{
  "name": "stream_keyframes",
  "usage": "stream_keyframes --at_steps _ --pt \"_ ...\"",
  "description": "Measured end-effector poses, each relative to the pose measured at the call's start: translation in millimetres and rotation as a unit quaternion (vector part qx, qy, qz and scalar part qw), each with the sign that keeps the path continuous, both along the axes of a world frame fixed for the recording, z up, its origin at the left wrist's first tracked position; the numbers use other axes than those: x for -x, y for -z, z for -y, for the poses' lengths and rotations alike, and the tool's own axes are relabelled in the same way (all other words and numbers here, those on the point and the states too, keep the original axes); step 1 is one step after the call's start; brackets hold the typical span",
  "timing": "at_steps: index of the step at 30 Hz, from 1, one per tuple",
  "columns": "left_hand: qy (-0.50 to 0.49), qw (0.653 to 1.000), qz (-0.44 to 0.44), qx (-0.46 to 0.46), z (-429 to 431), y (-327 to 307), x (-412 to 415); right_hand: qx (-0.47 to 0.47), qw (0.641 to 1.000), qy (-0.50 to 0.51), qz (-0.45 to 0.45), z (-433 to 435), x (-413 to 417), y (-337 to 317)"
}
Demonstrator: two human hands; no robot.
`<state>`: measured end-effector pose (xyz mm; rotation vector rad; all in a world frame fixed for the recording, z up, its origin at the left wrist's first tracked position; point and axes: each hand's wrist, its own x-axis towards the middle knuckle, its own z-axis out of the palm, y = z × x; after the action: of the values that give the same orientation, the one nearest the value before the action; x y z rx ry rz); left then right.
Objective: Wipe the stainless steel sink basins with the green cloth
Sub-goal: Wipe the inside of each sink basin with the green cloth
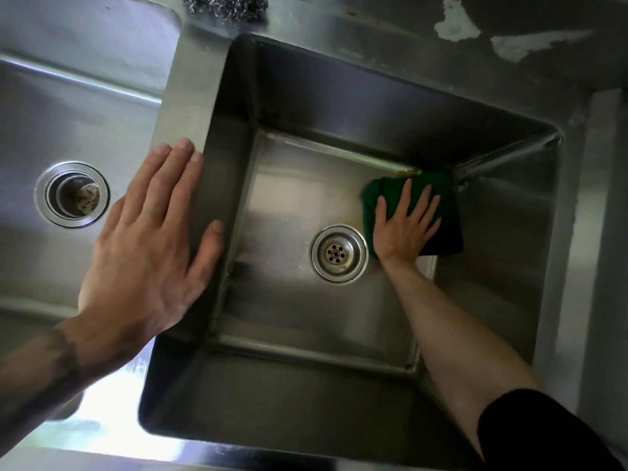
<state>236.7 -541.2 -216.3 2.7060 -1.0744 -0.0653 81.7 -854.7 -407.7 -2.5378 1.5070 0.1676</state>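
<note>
Stainless steel table (424, 27) seen from above, its brushed surface filling almost the whole view. Along the far edge, at upper right, two pale patches (455, 23) with ragged outlines mark the dull metal, the longer one tapering to the right. A wad of steel wool (224, 6) sits at the top edge, cut off by the frame. A raised metal ledge (601, 198) runs down the right side. Light is uneven: the upper part lies in grey shadow, while a bright bluish-white glare (112, 413) reflects off the near surface at lower left. No wall, floor or window can be told apart.
</note>
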Motion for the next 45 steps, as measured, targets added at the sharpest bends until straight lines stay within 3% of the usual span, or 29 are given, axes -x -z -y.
stream_keyframes --at_steps 7,12,18,20,22,24,26,29,32,34,36,40,42,45 --pt "0.0 1.0 0.0 0.0 2 -2 0 0.009 0.998 -0.061 -0.003 -26 38 -3" --pt "0.002 1.0 0.002 -0.003 0 -1 1 0.007 0.996 0.087 0.034 -15 -37 3" --pt "0.006 1.0 -0.002 0.001 1 -1 0 0.01 0.986 -0.164 0.027 -22 -36 1" --pt "0.001 1.0 0.003 0.0 1 -1 0 0.028 0.991 -0.128 0.025 0 -16 2" --pt "-0.004 1.0 0.004 -0.004 2 -1 1 0.036 0.998 -0.027 0.034 8 -10 3" --pt "-0.004 1.0 0.004 -0.005 2 -2 2 0.033 0.997 0.05 0.042 -7 -29 3" --pt "-0.001 1.0 0.003 -0.005 2 -3 1 0.027 0.996 0.065 0.057 -36 -59 2" --pt "0.002 1.0 -0.004 -0.006 3 -2 2 0.021 0.995 -0.081 0.057 -73 -84 5" --pt "0.001 1.0 -0.006 -0.003 2 -2 1 0.015 0.98 -0.193 0.042 -54 -73 9" --pt "-0.001 1.0 -0.01 -0.004 2 -2 1 0.027 0.987 -0.157 0.034 -29 -50 8" --pt "-0.006 1.0 -0.007 -0.007 2 -2 1 0.038 0.997 -0.055 0.041 -12 -34 5" --pt "-0.004 1.0 -0.006 -0.016 2 -2 1 0.025 0.988 0.137 0.068 -42 -76 2" --pt "-0.007 1.0 -0.003 -0.016 2 -2 0 0.018 0.991 0.086 0.096 -76 -111 1" --pt "-0.001 1.0 0.001 -0.012 2 0 1 0.015 0.991 -0.113 0.075 -104 -121 7"
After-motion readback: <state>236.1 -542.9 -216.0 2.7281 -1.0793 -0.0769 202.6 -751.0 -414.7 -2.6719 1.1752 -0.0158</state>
